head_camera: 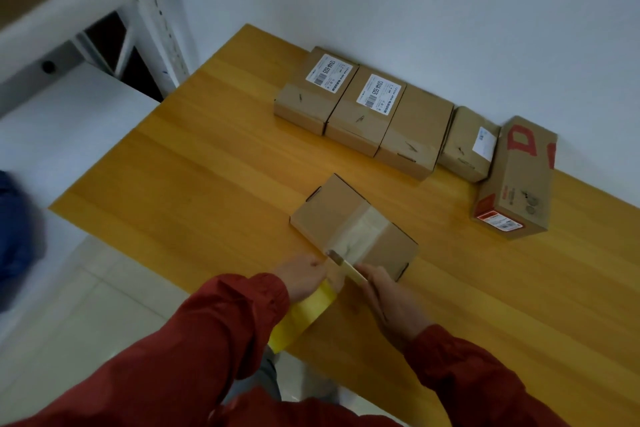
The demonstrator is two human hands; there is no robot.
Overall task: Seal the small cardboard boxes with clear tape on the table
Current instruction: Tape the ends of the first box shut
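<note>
Nearest, at 6 o'clock, my left hand [304, 274] held a yellow roll [304, 315]; my right hand [393, 302] gripped a cutter [341, 261], blade on the taped box [332, 215] mid-table [173, 166]. Five closed boxes [408, 128] lined the wall at 1 o'clock.

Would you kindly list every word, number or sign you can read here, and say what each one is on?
"12V4A-5525", as best I can tell: first label, far-left box; small print blurred.
Seemingly the same: second label, next box.
"D", large and red: long box.
Too small to read: end sticker on the long box.
Blurred: third label, fourth box.
</note>
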